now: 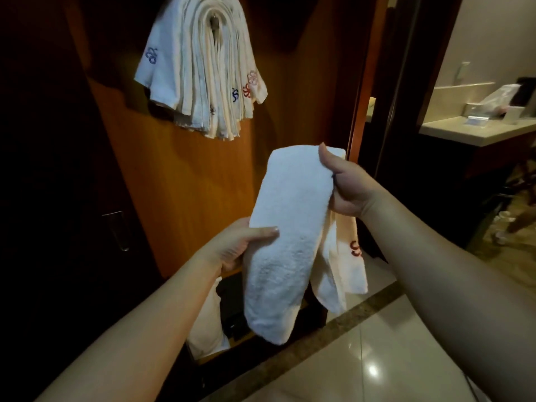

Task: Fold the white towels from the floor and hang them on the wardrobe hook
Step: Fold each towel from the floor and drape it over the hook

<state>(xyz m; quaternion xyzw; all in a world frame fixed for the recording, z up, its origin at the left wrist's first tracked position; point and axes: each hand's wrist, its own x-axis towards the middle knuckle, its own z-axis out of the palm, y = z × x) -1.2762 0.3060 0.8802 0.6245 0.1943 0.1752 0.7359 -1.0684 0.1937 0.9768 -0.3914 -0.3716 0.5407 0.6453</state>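
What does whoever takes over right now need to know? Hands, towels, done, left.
Left hand: grips the lower part of the folded white towel, thumb on top.
Right hand: grips its upper end.
The towel is held in the air in front of the wardrobe panel, below the hook.
Done: a thick bundle of folded towels already hangs on the hook; this one is folded lengthwise.
Left: lift this towel and drape it over the hook. Towels on the floor are not in view, so check.
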